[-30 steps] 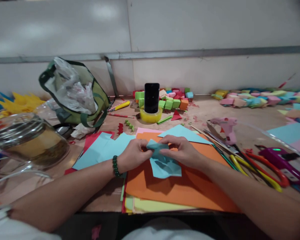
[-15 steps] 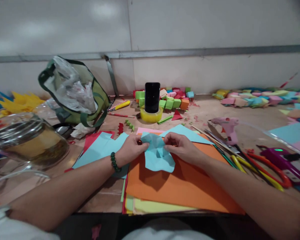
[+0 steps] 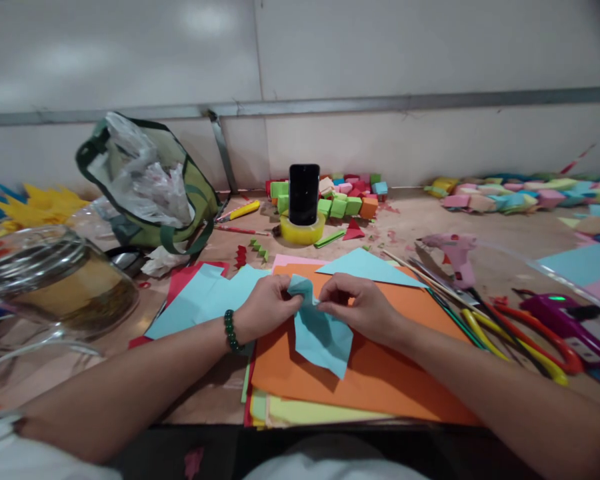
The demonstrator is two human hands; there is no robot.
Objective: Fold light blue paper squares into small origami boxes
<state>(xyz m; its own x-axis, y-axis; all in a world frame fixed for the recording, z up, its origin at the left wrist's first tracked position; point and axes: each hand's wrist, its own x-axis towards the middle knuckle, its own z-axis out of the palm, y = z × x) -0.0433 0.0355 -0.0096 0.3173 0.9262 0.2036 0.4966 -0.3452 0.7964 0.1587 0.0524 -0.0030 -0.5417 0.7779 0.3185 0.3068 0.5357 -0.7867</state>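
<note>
A creased piece of light blue paper is held between my two hands, above a stack of coloured sheets topped by orange paper. My left hand, with a green bead bracelet at the wrist, pinches the paper's upper left part between thumb and fingers. At its upper right edge, the thumb and fingers of my right hand are pinched on the same paper. A light blue paper triangle lies behind my right hand. More light blue paper lies left of my left hand.
A phone stands in a yellow tape roll. Left are a green bag and a glass jar. Right are a pink glue gun, orange-handled scissors and a purple device. Folded paper blocks sit behind.
The blue paper's upper part has been drawn narrower between my fingers, and its lower edge now hangs further down towards me. Both hands have shifted slightly; the rest stays put.
</note>
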